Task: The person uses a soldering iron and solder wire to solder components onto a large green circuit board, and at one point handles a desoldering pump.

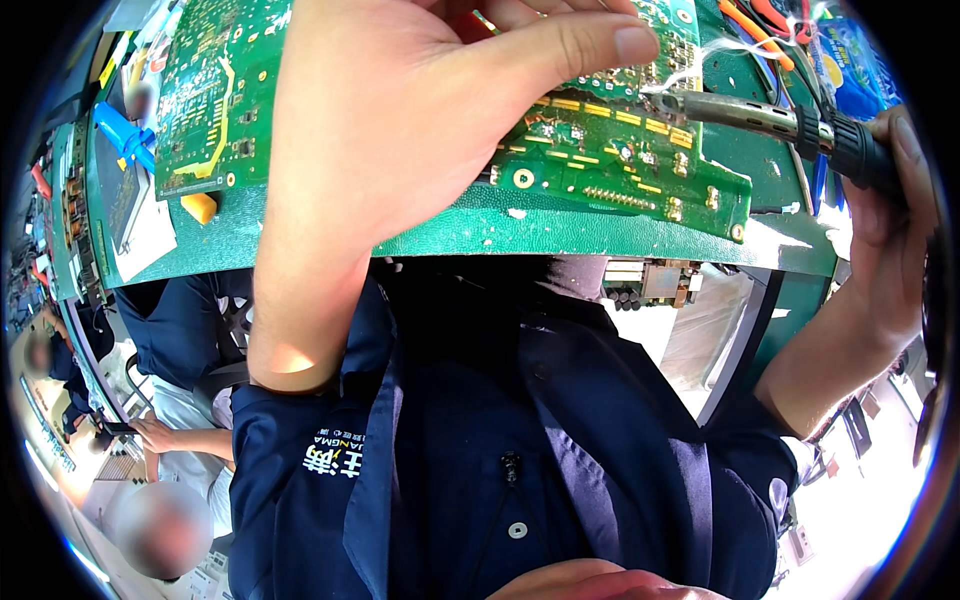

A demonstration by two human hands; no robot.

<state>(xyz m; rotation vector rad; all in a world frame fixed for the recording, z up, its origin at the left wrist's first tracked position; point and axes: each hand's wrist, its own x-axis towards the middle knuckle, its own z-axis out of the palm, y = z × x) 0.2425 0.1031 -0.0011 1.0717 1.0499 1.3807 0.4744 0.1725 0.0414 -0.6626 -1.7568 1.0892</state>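
Observation:
My right hand (890, 190) grips a soldering iron (740, 112) by its dark handle. Its tip meets the green circuit board (600, 165) beside a row of gold pads, and white smoke drifts up from there. Across the board reaches my left hand (430, 110), its thumb stretched toward the iron's tip. The other fingers curl at the upper edge of the picture, partly out of sight. A bit of something red shows beneath them; what they hold cannot be made out.
Another stretch of green board (215, 120) lies left of my forearm on the green mat (450, 235). Nearby are a yellow piece (199, 207) and a blue tool (124, 133). Orange-handled tools (755, 35) and a blue packet (855, 70) sit far right. A person (180, 440) is at left.

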